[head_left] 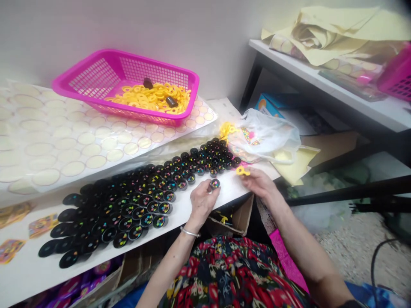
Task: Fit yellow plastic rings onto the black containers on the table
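Observation:
My left hand [201,200] is closed round a small black round cap [215,184] with coloured dots, held just above the white table's front edge. My right hand [257,182] pinches a yellow plastic ring [242,171] a little to the right of that cap. Rows of several more black dotted caps [150,192] lie on the table [189,205] to the left of both hands. A small heap of yellow rings [226,129] lies behind the rows.
A pink mesh basket [96,72] with yellow rings stands at the back on sheets of round stickers [64,141]. A clear plastic bag [266,134] lies at the right. A cardboard box [236,220] sits below the table edge. A second table [337,90] with crumpled paper is far right.

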Motion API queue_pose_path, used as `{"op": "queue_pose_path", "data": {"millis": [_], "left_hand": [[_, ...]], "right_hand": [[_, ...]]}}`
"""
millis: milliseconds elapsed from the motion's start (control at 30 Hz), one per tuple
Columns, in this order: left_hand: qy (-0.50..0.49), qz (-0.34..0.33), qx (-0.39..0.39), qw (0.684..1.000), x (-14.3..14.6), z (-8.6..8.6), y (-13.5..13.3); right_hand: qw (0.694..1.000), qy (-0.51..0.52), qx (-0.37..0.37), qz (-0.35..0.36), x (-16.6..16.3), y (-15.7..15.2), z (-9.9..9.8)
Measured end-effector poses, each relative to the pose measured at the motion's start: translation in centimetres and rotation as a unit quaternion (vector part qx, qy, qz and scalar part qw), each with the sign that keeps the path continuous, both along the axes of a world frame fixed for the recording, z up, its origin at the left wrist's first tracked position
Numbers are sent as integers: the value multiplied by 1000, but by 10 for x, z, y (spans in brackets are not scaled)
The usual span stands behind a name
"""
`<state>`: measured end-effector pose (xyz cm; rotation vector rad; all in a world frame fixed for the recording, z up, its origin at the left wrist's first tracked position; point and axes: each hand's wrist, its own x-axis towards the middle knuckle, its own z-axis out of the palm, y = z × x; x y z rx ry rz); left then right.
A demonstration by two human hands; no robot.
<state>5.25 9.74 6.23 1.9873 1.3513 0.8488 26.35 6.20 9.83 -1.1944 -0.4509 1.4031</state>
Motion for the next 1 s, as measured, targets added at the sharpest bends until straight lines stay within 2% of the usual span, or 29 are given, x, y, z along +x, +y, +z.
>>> {"op": "queue_pose_path", "data": {"millis": [100, 200, 333, 433, 533, 633, 700, 733, 767, 833, 933, 1000], "left_hand": [[-2, 2, 3, 1000, 0, -2, 0], [-7, 1, 3, 1000, 1, -4, 0], [-14, 10, 3, 1000, 1, -4, 0], [-13, 9, 6, 1000, 1, -4, 0], [-11, 7, 6, 1000, 1, -4, -1], [-11, 5, 3, 1000, 1, -2, -1], [-10, 4, -2, 1000, 1, -2, -1], [-10, 4, -5, 1000, 1, -3, -1], [-12, 5, -7, 1000, 1, -4, -1], [-22, 6, -11, 1000, 1, -7, -1], [-56, 1, -18, 998, -2, -14, -2], [-90, -8, -30, 995, -6, -16, -3]], "right_hand": [[998, 2, -58, -6, -20, -10, -13], [991, -80, -78, -75, -29, -9, -19], [961, -223, -85, -141, -32, -11, -22], [924, -343, -98, -140, -30, -19, -22], [850, -509, -86, -100, -30, -24, -18], [743, -665, -71, -1, -33, -24, -12], [686, -719, -91, 62, -36, -22, -10], [670, -731, -101, 77, -36, -21, -9], [665, -735, -105, 81, -37, -19, -9], [690, -717, -74, 68, -37, -16, -9], [783, -617, 53, 55, -43, -13, -6], [830, -538, 126, 80, -52, -10, -1]]}}
